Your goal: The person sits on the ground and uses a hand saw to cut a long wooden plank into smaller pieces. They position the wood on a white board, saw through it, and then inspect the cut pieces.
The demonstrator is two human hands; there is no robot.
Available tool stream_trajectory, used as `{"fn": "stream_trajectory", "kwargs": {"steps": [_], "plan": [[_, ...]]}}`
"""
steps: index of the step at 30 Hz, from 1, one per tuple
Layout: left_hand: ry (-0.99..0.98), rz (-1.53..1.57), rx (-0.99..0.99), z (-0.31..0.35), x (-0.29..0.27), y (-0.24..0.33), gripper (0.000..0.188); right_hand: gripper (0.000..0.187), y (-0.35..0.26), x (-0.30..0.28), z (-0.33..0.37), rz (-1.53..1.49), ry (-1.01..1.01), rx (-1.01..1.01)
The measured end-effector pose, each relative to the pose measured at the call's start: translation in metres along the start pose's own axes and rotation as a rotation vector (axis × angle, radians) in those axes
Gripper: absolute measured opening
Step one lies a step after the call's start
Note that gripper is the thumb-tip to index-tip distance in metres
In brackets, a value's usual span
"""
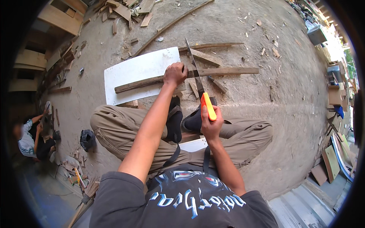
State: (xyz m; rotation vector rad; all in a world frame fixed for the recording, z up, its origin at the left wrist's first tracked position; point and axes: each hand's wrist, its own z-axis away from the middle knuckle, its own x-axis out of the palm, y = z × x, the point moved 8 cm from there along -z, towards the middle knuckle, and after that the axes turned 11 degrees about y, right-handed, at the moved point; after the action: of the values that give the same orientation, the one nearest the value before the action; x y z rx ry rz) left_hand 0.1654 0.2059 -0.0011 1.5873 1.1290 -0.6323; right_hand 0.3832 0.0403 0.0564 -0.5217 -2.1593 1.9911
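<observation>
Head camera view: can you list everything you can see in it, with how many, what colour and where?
long wooden strip: one, brown, lying across the white board and ground, under the left hand
hand saw: one, steel blade, orange handle, crossing the strip
white board: one, white, on the ground beneath the strip
wood offcuts: many, brown, scattered at top and sides
dirt ground: grey-brown
another person: one, crouched at far left
shoes: two, black
left hand: pressing on the strip
right hand: gripping the saw handle

Soft even daylight, faint shadows, overexposed glare at right edge, sharp centre, dark fisheye-bent rim
</observation>
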Motion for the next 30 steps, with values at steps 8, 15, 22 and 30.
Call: {"fn": "stream_trajectory", "kwargs": {"steps": [8,15,22,30], "plan": [[-0.014,0.032,-0.203,-0.004,-0.004,-0.012,0.035,0.026,-0.008,0.005,0.012,0.042,-0.053,0.05],[-0.025,0.013,-0.351,-0.007,-0.006,-0.017,0.037,0.025,-0.014,-0.002,0.015,0.085,-0.064,0.109],[-0.005,0.0,-0.365,-0.005,-0.004,-0.018,0.036,0.023,-0.024,-0.02,0.03,0.207,-0.094,0.105],[-0.008,-0.012,-0.323,-0.006,-0.005,-0.015,0.038,0.024,-0.036,-0.017,0.034,0.194,-0.11,0.055]]}}
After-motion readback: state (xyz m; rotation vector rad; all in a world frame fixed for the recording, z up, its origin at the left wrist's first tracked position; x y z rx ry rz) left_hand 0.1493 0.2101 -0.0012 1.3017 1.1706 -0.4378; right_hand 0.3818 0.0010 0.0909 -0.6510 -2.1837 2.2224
